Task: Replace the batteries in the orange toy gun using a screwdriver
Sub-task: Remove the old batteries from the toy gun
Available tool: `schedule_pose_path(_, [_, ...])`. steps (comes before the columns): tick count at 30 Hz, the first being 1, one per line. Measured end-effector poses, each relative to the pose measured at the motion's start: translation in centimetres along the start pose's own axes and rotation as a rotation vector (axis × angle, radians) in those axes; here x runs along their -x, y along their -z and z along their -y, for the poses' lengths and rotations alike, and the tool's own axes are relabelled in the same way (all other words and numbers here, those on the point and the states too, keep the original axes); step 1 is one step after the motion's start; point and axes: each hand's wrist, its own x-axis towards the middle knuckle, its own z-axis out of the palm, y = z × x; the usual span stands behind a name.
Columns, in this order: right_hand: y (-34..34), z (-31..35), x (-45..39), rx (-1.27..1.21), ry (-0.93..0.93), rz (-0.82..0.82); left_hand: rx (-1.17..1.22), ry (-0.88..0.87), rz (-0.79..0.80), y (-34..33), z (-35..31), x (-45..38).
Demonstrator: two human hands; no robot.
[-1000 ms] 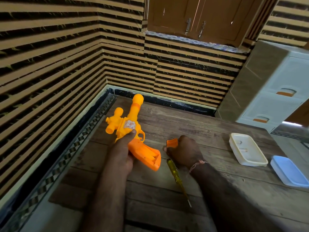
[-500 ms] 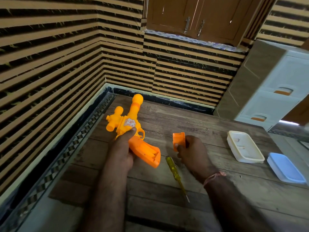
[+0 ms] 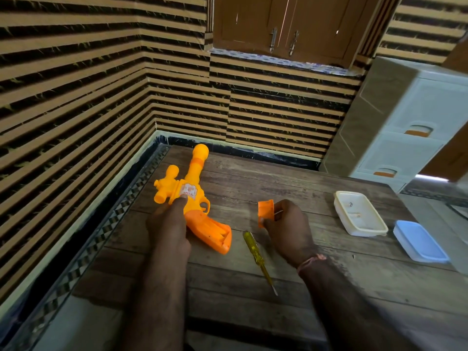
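The orange toy gun (image 3: 192,191) lies on the wooden table (image 3: 253,274), barrel pointing away, its grip with the open battery bay toward me. My left hand (image 3: 169,226) holds the gun at its body, the forefinger stretched onto the sticker. My right hand (image 3: 286,226) pinches the small orange battery cover (image 3: 266,211) and holds it upright just above the table. A yellow-handled screwdriver (image 3: 257,257) lies on the table between my two hands, tip pointing toward me.
An open white plastic box (image 3: 359,216) with small items inside sits at the right, and its blue lid (image 3: 420,241) lies beside it near the table's right edge. A white drawer unit (image 3: 410,127) stands behind. Striped walls close off the left and back.
My right hand has lifted the orange cover off the table beside the screwdriver and turned it upright. My left hand and the gun have stayed put.
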Motion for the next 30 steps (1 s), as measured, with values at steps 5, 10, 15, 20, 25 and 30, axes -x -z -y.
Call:
schedule_pose_path(5, [-1.2,0.9,-0.4,0.067,0.013,0.085,-0.022,-0.062,-0.129,0.0,-0.6,0.7])
schedule_pose_path(10, [-2.6,1.4,-1.3,0.048,-0.040,0.143,-0.089,-0.097,-0.192,0.1,-1.3,1.6])
schedule_pose_path(15, [-3.0,1.3,-1.6,0.172,0.003,0.133,-0.182,-0.301,-0.329,0.6,-1.7,2.2])
schedule_pose_path(20, [-0.7,0.5,-0.8,0.228,0.068,0.092,-0.305,-0.560,-0.249,-1.2,-1.9,5.6])
schedule_pose_path(25, [3.5,-3.9,0.5,0.191,0.015,-0.039,-0.480,-0.609,0.206,-4.9,1.4,8.4])
schedule_pose_path(30, [9.8,-9.5,-0.1,0.417,-0.065,-0.300,-0.479,-0.469,0.545,-6.8,4.0,10.5])
